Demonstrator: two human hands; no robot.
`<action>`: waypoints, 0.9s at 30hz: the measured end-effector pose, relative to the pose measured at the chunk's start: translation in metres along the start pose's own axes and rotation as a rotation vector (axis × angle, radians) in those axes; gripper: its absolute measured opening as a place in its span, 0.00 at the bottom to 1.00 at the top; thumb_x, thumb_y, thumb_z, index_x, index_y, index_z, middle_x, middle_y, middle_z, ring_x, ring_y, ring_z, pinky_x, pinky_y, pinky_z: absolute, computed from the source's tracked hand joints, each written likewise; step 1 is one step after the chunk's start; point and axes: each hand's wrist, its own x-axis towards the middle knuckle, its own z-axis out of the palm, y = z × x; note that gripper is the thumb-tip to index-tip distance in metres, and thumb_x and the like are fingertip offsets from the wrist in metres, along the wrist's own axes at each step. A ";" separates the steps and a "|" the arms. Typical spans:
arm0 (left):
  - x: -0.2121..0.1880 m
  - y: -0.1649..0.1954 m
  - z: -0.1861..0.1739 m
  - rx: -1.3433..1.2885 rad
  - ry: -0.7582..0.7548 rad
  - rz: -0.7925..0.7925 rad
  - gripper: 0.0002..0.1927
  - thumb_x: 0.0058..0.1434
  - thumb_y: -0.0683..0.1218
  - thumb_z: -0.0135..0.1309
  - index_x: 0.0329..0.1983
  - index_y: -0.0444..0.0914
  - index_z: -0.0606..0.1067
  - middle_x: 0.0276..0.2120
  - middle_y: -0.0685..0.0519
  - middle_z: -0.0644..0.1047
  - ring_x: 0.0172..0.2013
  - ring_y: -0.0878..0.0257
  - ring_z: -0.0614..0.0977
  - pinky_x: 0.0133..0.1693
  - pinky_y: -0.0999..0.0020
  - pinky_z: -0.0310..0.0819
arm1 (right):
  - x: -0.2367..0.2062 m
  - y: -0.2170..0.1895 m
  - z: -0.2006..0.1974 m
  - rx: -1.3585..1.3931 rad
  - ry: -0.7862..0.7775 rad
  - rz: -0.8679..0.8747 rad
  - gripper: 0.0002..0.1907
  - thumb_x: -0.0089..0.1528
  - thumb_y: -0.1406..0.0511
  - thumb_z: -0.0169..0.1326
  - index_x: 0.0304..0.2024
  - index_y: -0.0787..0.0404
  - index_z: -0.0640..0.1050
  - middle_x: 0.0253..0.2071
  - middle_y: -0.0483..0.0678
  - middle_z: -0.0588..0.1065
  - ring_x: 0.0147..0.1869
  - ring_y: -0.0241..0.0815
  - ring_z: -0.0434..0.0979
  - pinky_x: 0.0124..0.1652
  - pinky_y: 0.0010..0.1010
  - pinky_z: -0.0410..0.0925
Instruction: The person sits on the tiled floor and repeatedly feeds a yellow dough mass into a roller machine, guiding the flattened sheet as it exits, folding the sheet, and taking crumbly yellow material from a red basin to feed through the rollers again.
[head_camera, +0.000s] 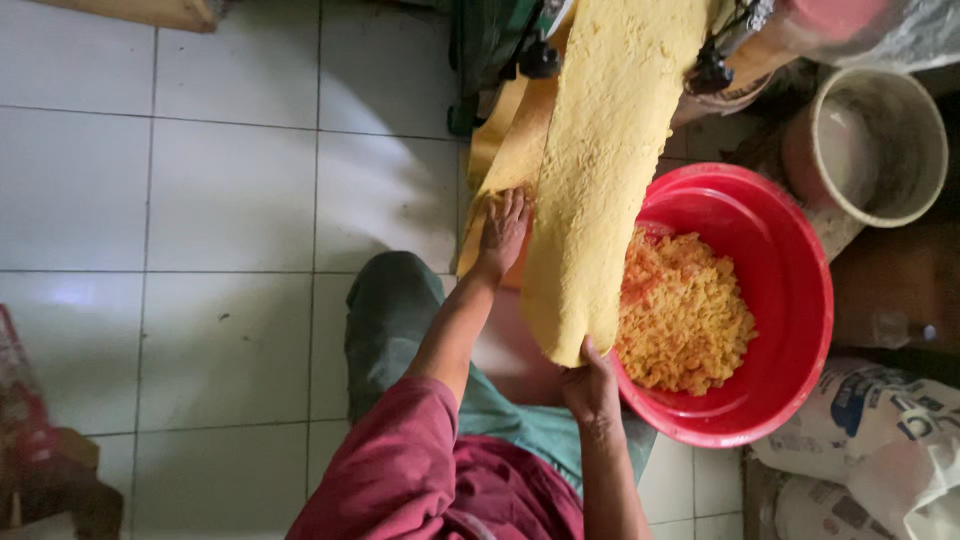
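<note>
A long sheet of yellow dough (600, 170) hangs down from the rollers of a machine (520, 40) at twelve o'clock. The person's left hand (503, 228) lies flat against the sheet's nine o'clock edge, fingers spread and pressing lightly rather than gripping. The right hand (592, 388) sits at six o'clock under the sheet's rounded lower end, fingers curled up around it; how firmly it pinches is hard to judge, since the dough hides the fingertips.

At three o'clock of the sheet stands a red basin (780, 300) holding loose yellow dough crumbs (685, 315), the sheet's edge overlapping its rim. Farther toward two o'clock is a pale bucket (870, 145), and printed sacks (870, 440) lie at four o'clock. The floor (200, 200) is white tile.

The sheet looks crumbly and coarse, so it could tear under its own weight if the lower end is pulled or left unsupported. A slip of the left hand would probably let the strip swing sideways and fold onto itself or touch the floor.
</note>
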 end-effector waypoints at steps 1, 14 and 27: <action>0.005 -0.001 0.006 0.034 -0.065 0.028 0.24 0.68 0.46 0.44 0.67 0.37 0.68 0.64 0.45 0.68 0.66 0.47 0.66 0.64 0.44 0.60 | 0.002 -0.001 0.003 0.014 -0.012 0.011 0.25 0.66 0.65 0.52 0.67 0.58 0.70 0.63 0.45 0.75 0.63 0.40 0.77 0.59 0.36 0.71; -0.097 0.036 0.023 -0.281 0.010 0.232 0.20 0.48 0.45 0.51 0.45 0.37 0.78 0.43 0.44 0.78 0.45 0.47 0.78 0.43 0.51 0.72 | 0.032 -0.009 0.022 0.071 -0.146 0.041 0.24 0.69 0.65 0.53 0.68 0.60 0.70 0.63 0.48 0.75 0.63 0.44 0.77 0.57 0.38 0.71; -0.123 0.064 -0.039 -2.282 -0.521 -0.746 0.24 0.72 0.61 0.45 0.58 0.40 0.76 0.47 0.53 0.82 0.47 0.59 0.80 0.51 0.60 0.76 | 0.037 -0.009 0.064 0.135 -0.270 0.012 0.23 0.69 0.64 0.50 0.67 0.60 0.68 0.62 0.50 0.74 0.62 0.47 0.78 0.59 0.42 0.72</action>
